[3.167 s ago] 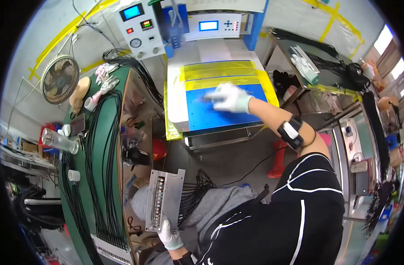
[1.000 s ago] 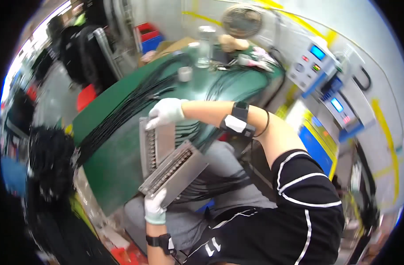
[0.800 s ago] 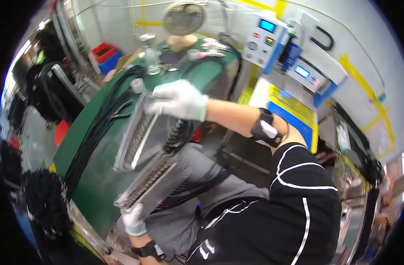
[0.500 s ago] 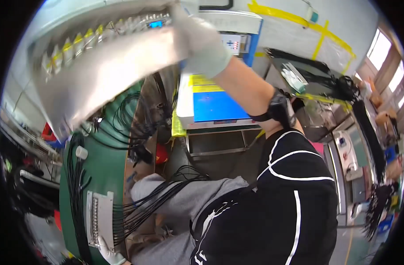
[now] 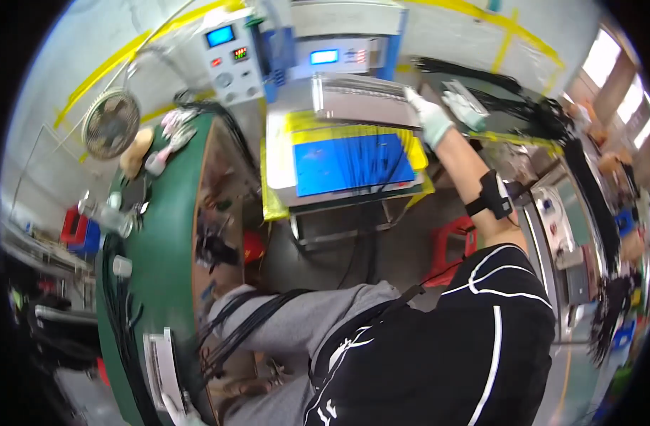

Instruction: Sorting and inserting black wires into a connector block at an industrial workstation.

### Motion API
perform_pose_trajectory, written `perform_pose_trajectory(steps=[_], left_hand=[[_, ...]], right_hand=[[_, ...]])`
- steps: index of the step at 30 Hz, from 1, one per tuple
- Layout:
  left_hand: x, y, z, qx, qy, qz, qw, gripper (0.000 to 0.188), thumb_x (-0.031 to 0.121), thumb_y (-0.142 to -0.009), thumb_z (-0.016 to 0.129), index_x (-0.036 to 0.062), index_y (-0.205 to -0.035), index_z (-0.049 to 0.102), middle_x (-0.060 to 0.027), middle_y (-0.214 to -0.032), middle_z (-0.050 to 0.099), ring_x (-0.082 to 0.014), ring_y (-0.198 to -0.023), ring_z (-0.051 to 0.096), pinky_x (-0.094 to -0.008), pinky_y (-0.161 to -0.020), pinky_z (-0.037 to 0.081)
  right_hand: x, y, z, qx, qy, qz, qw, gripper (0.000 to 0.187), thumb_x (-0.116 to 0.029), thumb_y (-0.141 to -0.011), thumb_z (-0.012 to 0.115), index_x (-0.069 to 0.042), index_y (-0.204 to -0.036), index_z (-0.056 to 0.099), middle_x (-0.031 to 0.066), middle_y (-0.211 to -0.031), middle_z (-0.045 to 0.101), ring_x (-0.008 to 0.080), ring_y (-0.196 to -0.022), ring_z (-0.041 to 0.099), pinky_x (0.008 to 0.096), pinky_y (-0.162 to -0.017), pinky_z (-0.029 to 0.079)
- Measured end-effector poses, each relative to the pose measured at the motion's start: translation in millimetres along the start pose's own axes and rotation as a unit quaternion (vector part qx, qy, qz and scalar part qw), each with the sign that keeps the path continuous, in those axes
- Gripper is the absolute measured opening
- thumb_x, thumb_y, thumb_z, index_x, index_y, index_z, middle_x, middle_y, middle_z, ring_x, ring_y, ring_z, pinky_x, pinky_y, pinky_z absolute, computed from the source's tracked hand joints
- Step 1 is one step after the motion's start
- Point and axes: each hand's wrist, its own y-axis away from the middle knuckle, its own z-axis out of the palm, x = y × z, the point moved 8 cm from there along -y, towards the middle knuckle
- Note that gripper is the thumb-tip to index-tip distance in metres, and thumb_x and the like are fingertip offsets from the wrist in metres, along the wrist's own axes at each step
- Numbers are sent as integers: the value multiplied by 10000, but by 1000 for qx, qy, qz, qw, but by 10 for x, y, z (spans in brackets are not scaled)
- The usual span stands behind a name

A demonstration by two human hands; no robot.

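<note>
My gloved right hand (image 5: 433, 119) is stretched out far ahead, its fingers closed on the right end of a long metal fixture plate (image 5: 367, 103). Thin black cables (image 5: 353, 160) hang from the plate in front of a blue mat (image 5: 318, 167). Low on the left, my gloved left hand (image 5: 177, 412) grips the near end of a second metal fixture plate (image 5: 161, 366) over the green bench. From that plate's right side, black cables (image 5: 250, 323) run across to my leg. Motion blurs the left fingers somewhat.
The green bench (image 5: 161, 263) carries a bundle of black cables (image 5: 119, 312), a white cup-like piece (image 5: 122, 266) and a fan (image 5: 112, 124). Control boxes (image 5: 232, 64) stand at the back. A red stool (image 5: 449, 245) is beside me. More black cables (image 5: 481, 78) lie at the far right.
My right hand has carried its plate from close at the upper left to the right and away, over the blue mat. The left hand's plate has shifted slightly nearer and tilted.
</note>
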Motion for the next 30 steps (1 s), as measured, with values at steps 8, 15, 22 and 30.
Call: perform_pose_trajectory(steps=[8, 15, 22, 30], left_hand=[[733, -47, 166, 88, 383, -312, 865, 464, 46, -1012, 465, 64, -1476, 459, -143, -1503, 428, -306, -1315, 498, -412, -1038, 486], [718, -1, 256, 80, 438, -330, 832, 441, 69, -1030, 434, 104, -1466, 490, -109, -1514, 422, -276, -1305, 506, -387, -1035, 486], [891, -16, 257, 172, 497, -445, 725, 612, -97, -941, 461, 119, -1512, 416, -130, -1513, 412, -248, -1294, 508, -336, -1081, 440], [474, 23, 147, -40, 250, -201, 946, 628, -104, -951, 481, 127, -1527, 387, -122, -1512, 413, -251, -1315, 493, -339, -1091, 431]], right_hand=[[868, -636, -927, 185, 134, 123, 966, 423, -415, -944, 668, -66, -1182, 685, 94, -1042, 712, 189, -868, 665, 351, -726, 521], [1220, -1166, -1121, 156, 314, 61, 934, 510, -463, -915, 677, -41, -1201, 679, 94, -1024, 694, 204, -851, 633, 376, -714, 494], [1276, -794, -905, 190, 335, 124, 914, 575, -543, -874, 678, -78, -1212, 682, 82, -1011, 689, 237, -883, 619, 395, -716, 482], [1190, -747, -700, 172, 360, 139, 906, 507, -516, -876, 691, -146, -1222, 679, 72, -1014, 708, 204, -869, 636, 404, -772, 463]])
